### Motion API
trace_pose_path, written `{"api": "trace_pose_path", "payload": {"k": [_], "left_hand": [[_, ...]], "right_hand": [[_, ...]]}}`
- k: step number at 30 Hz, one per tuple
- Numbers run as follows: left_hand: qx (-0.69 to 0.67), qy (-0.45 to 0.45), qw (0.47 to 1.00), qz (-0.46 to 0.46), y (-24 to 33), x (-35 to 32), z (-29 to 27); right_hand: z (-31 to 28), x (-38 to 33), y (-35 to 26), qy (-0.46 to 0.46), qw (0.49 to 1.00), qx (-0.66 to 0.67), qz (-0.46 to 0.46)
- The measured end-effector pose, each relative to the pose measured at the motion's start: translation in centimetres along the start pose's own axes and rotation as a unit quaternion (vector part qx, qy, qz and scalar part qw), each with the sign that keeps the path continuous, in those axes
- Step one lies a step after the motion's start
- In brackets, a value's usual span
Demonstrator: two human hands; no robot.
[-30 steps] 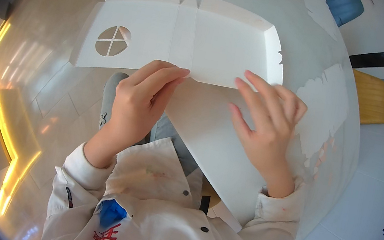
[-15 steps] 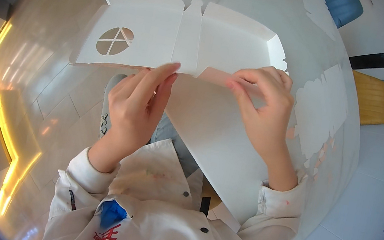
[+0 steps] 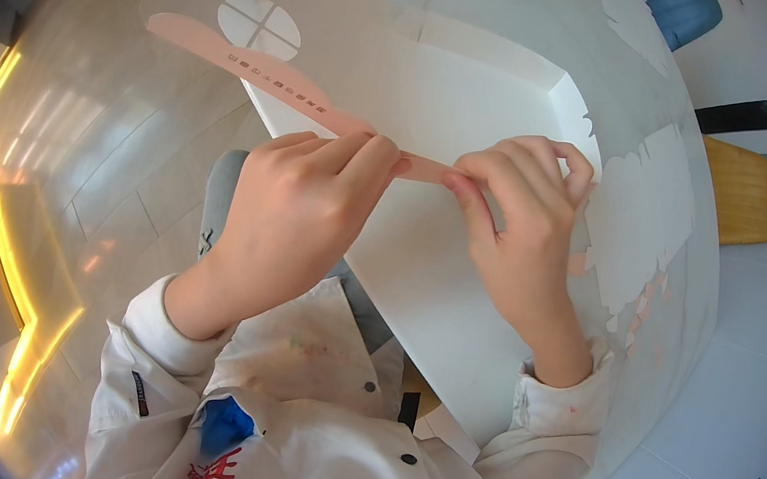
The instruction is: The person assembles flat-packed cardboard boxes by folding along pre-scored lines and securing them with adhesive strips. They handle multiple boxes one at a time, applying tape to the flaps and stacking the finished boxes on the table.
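Note:
A partly folded paper box [image 3: 490, 90], white inside and pink outside, lies open across the table in front of me. Its window panel [image 3: 342, 4] on the left is raised and tilted, with a round cut-out window [image 3: 259, 26] in four panes. Along that panel runs a pink scalloped flap [image 3: 249, 70] with print on it. My left hand [image 3: 304, 201] is closed around the near edge where flap and box meet, its fingertips partly hidden. My right hand [image 3: 530, 213] pinches the pink near wall [image 3: 426, 169] between thumb and fingers.
Scalloped flat paper pieces [image 3: 647, 208] lie on the marble-patterned table [image 3: 456, 292] to the right. Beyond its edge stand a yellow chair [image 3: 741, 195] and a blue chair [image 3: 683, 14]. Tiled floor [image 3: 161, 172] extends at the left.
The window panel has swung up and over, bringing its pink scalloped flap into view. My left hand has turned and moved right, closing on the near edge. The right hand keeps its pinch.

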State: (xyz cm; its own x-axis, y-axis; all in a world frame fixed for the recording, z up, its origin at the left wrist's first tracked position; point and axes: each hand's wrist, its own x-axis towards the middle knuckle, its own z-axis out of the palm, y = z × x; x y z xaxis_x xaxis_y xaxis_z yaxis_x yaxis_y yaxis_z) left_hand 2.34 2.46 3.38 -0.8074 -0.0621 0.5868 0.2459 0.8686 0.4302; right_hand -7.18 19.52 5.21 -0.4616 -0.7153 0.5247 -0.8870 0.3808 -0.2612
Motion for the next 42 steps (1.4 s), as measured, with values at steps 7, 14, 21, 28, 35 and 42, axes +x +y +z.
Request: {"api": "trace_pose_path", "payload": {"k": [7,14,21,28,35,42], "left_hand": [[0.115,-0.040,0.992,0.008,0.7,-0.1,0.3],[0.200,-0.055,0.974,0.092,1.1,0.0,1.0],[0.129,-0.109,0.986,-0.006,0.4,1.0,-0.4],[0.175,-0.116,0.976,0.048,0.4,0.9,0.8],[0.281,-0.143,0.937,0.152,0.5,0.9,1.9],[0.302,-0.169,0.922,0.176,0.4,1.2,2.4]], "right_hand": [[0.2,-0.2,0.1,-0.034,0.999,0.024,0.016],[1.1,-0.4,0.0,-0.040,0.999,0.016,0.015],[0.9,-0.4,0.6,-0.029,0.998,0.043,0.027],[1.2,-0.7,0.7,-0.063,0.996,0.046,0.049],[2.2,-1.2,1.2,-0.047,0.994,0.070,0.070],[3.1,-1.4,1.4,-0.029,0.998,0.034,0.055]]}}
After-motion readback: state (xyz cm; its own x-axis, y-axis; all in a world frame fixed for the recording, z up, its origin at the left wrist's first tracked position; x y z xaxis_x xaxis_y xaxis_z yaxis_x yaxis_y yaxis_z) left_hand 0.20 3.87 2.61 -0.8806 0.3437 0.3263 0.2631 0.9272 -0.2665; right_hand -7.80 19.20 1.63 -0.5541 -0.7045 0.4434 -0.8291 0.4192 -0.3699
